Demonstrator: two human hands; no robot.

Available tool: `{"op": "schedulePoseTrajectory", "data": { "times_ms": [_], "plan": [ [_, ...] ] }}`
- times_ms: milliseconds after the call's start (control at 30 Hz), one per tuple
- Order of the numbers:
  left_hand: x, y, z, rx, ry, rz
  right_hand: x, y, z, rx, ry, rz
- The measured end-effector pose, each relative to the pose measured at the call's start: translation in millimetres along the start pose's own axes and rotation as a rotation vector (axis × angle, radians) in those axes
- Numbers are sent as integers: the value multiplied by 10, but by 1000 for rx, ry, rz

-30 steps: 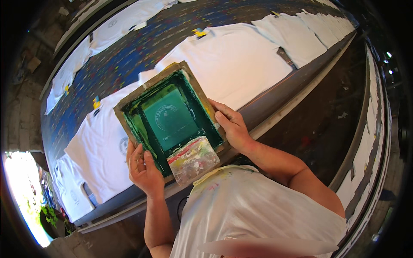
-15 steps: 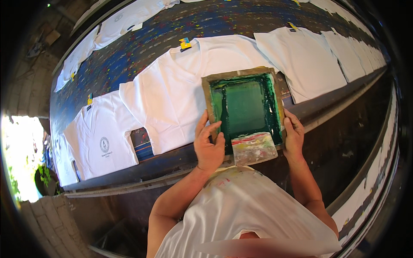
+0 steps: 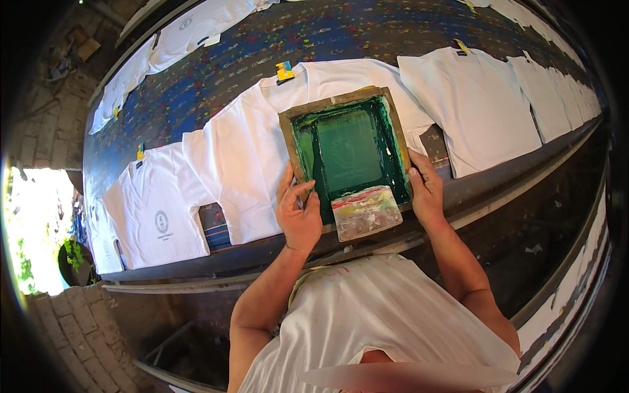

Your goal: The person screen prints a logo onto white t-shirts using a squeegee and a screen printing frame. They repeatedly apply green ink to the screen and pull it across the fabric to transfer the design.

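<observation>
Between my two hands is a wooden-framed printing screen [image 3: 350, 147] with green mesh and dark ink along its inner sides. My left hand [image 3: 299, 213] grips the frame's lower left side, and my right hand [image 3: 426, 187] grips its right side. A paint-stained squeegee [image 3: 367, 213] rests inside the screen at the near end, with neither hand on it. Beneath the screen, partly covered by it, a white V-neck T-shirt [image 3: 242, 144] lies on the long table. To the left lies another white T-shirt [image 3: 157, 203] with a dark round print on its chest.
The long dark table [image 3: 216, 85] is speckled with paint. More white T-shirts [image 3: 481, 111] line its right side, and others [image 3: 190, 33] lie along the far edge. Yellow clips or tags [image 3: 284, 71] mark the collars. A ledge [image 3: 223, 283] runs along the table's near side.
The screen, held in both hands, has shifted left and a little away from me, further over the middle T-shirt. A faint round design now shows in the mesh. The squeegee moved along with it.
</observation>
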State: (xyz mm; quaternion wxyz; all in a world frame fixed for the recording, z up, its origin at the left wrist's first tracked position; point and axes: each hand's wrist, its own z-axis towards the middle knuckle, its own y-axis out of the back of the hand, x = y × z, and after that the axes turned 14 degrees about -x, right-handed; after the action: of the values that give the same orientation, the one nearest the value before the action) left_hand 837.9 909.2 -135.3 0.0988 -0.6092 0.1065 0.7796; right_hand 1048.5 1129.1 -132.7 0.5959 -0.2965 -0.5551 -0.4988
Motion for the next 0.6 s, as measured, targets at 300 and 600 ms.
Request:
{"op": "schedulePoseTrajectory", "data": {
  "times_ms": [300,600],
  "plan": [
    [56,-11,-63,11,122,-84,-53,10,48,31,-3,-76],
    [70,-33,-67,12,118,-137,-59,11,56,13,59,-117]
  ]
}}
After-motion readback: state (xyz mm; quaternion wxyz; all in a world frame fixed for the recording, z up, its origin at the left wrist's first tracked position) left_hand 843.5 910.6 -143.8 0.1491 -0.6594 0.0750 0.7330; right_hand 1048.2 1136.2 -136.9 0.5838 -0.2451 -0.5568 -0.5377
